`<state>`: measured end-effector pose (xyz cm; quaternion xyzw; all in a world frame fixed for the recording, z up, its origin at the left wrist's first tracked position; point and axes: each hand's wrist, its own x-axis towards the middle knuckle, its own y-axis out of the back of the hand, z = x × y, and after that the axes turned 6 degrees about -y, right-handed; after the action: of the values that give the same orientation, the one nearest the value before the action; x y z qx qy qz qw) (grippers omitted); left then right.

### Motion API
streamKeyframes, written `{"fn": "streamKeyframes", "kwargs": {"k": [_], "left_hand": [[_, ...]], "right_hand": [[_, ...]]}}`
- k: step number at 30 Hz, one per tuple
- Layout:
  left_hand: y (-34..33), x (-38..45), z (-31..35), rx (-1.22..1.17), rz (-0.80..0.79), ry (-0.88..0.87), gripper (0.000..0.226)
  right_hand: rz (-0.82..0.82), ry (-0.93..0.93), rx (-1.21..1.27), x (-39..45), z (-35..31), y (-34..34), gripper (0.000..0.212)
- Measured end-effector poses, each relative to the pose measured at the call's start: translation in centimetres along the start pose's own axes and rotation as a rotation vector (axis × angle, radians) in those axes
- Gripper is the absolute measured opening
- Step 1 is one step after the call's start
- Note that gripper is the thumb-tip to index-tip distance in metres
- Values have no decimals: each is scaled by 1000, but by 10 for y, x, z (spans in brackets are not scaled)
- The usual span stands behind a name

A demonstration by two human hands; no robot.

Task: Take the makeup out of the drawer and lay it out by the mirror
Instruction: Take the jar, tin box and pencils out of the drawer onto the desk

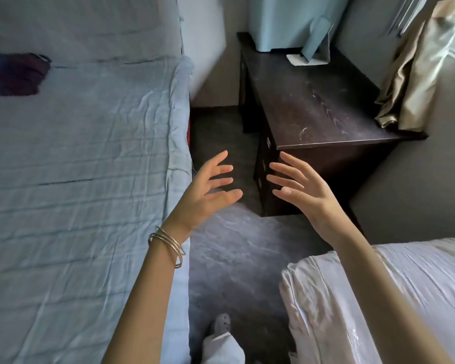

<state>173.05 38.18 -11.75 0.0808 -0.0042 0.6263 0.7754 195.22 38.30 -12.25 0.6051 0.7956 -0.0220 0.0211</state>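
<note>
- Left hand [210,190]: bare, fingers spread & straight, palm facing inward, grasping nothing. Thin gold-tone metal bangles [167,244] on wrist.
- Right hand [300,190]: bare, fingers spread, released, nothing held. Mirrors the left; gap between the two, not touching.
- Both hands hover in air ahead of the body, over the grey carpeted floor [234,248], just short of the near corner of the furniture.
- Dark brown wooden desk w/ scuffed top [318,109]: ahead & slightly right of hands. Drawer fronts [264,164] run along its left-facing side, pale square pulls visible; all look shut. Long axis runs away from viewer.
- Key relation: drawer face lies directly beyond the right hand's fingertips; right hand is nearer, left hand just beside over the aisle. Judgement: reach goes fwd & down to a pull.
- Makeup: not visible; presumably inside a drawer, which one can't tell.
- Pale blue standing mirror w/ white base [313,48]: far end of desk top, well apart from hands.
- Surrounds: pale blue quilted bed [76,153] left; white glossy bedding [378,298] lower right; beige curtain [415,74] far right.
</note>
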Motion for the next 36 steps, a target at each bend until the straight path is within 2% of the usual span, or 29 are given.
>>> {"fn": "streamKeyframes", "kwargs": {"k": [4,8,17,23,28,32,36], "left_hand": [[14,39,-13,5,9,17,73],[33,104,-25,-10,-46,12,72],[85,234,-40,-18,-163,12,74],[103,292,-62,-21,-185,45,75],[105,354,-75,-17,-179,54,74],[102,411,-76,15,-211,73,72],[95,470,-71,17,-229,64,70]], "right_hand": [[-35,-7,0,48,5,3,68],[0,-11,-1,111,5,7,63],[110,4,11,232,-13,10,71],[112,-19,9,300,-6,18,66],[93,-17,6,361,3,43,62],[116,11,28,409,-4,72,77],[133,24,64,453,-11,103,63]]}}
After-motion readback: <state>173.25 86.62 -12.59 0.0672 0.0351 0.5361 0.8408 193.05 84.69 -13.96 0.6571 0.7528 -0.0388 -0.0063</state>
